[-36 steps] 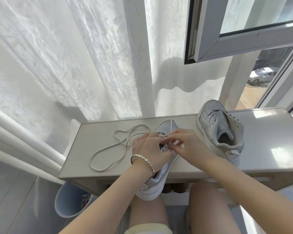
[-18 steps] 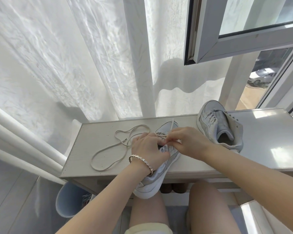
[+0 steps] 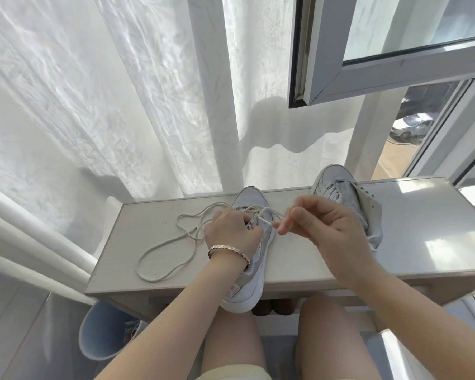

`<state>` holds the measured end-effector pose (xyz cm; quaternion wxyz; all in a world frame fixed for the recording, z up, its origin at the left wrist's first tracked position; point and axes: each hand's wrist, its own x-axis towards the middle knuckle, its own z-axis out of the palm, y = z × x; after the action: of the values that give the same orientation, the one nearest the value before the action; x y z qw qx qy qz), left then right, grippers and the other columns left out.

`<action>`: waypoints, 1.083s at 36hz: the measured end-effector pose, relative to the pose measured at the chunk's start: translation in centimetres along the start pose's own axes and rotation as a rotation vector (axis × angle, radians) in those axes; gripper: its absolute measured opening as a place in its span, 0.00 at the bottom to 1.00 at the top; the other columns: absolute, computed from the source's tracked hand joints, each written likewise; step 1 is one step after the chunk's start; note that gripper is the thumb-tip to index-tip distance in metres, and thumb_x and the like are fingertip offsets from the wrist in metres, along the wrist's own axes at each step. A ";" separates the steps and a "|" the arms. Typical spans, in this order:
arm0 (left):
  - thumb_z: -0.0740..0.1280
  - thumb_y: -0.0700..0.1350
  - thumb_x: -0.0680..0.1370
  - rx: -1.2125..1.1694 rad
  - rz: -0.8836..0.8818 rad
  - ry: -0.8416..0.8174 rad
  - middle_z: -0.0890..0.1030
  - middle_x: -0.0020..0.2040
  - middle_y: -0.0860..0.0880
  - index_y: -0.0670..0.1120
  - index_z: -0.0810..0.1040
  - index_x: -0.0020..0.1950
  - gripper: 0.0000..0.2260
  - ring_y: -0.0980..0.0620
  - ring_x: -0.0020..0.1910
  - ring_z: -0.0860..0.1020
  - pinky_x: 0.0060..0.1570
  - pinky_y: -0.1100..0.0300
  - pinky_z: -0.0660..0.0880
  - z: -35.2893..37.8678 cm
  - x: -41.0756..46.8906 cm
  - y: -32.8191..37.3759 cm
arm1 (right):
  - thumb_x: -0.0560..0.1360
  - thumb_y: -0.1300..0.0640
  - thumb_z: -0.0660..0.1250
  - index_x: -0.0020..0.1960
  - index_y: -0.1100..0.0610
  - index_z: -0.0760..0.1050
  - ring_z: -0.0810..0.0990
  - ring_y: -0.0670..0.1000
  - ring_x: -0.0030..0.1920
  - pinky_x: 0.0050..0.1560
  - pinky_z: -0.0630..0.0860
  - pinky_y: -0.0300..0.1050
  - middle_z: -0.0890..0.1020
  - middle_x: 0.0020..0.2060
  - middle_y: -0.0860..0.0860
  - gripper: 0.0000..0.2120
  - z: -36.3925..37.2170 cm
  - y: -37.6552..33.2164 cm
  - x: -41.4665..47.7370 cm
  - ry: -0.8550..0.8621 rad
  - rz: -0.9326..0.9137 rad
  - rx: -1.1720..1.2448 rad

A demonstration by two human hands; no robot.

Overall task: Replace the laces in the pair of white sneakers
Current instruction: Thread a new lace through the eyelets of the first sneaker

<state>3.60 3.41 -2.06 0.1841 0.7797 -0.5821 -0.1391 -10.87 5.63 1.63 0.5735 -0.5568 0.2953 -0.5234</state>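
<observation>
Pale table (image 3: 299, 259) runs from 9 to 3 o'clock in front of the seated person, whose bare knees show below its near edge.

Near sneaker (image 3: 251, 198) lies at table centre, toe toward 12 o'clock, heel hanging off the near edge at 6 o'clock.

Left hand (image 3: 231, 234), with a bracelet (image 3: 228, 249) on the wrist, sits on top of this sneaker's eyelet area. The fingers are curled down and grip the upper; the fingertips themselves are hidden.

Right hand (image 3: 329, 231) is at 3 o'clock of the near sneaker, lifted off the table. Thumb and forefinger pinch the end of the threaded lace (image 3: 266, 220), which runs from the eyelets out toward 3 o'clock.

Far sneaker (image 3: 332, 182) stands at 1 o'clock, toe toward 12, partly covered by the right hand.

Loose lace (image 3: 162, 244) lies in open loops on the table at 9 o'clock of the near sneaker.

Bin (image 3: 102, 335) stands on the floor at 7 o'clock. Curtain (image 3: 121, 105) hangs from 10 to 12 o'clock, with an open window frame (image 3: 368, 69) at 1 o'clock and a car (image 3: 412, 127) outside at 2 o'clock.
</observation>
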 end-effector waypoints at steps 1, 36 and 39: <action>0.64 0.50 0.74 0.002 -0.011 0.003 0.71 0.41 0.54 0.52 0.75 0.36 0.08 0.50 0.54 0.71 0.49 0.57 0.65 0.0 0.0 0.0 | 0.66 0.54 0.67 0.33 0.52 0.81 0.77 0.47 0.28 0.38 0.78 0.40 0.78 0.27 0.50 0.05 -0.2 -1.2 -0.1 -0.017 0.032 0.119; 0.65 0.63 0.70 0.124 0.231 -0.020 0.77 0.52 0.59 0.56 0.77 0.56 0.19 0.57 0.57 0.71 0.57 0.59 0.64 0.0 -0.1 -2.1 | 0.77 0.57 0.55 0.28 0.51 0.71 0.76 0.52 0.32 0.50 0.77 0.43 0.73 0.27 0.50 0.20 -0.8 0.9 2.5 -0.156 0.153 0.073; 0.64 0.63 0.70 0.119 0.224 -0.033 0.76 0.56 0.60 0.57 0.75 0.61 0.21 0.58 0.59 0.70 0.60 0.59 0.63 0.1 -0.1 -2.1 | 0.74 0.62 0.56 0.26 0.53 0.60 0.57 0.46 0.21 0.23 0.64 0.37 0.59 0.22 0.48 0.19 -2.1 -1.4 2.8 -0.168 0.380 0.031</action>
<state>5.38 4.08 -3.08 0.1425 0.7170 -0.6756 -0.0959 -12.39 2.60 3.17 0.6929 -0.5238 0.3381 -0.3621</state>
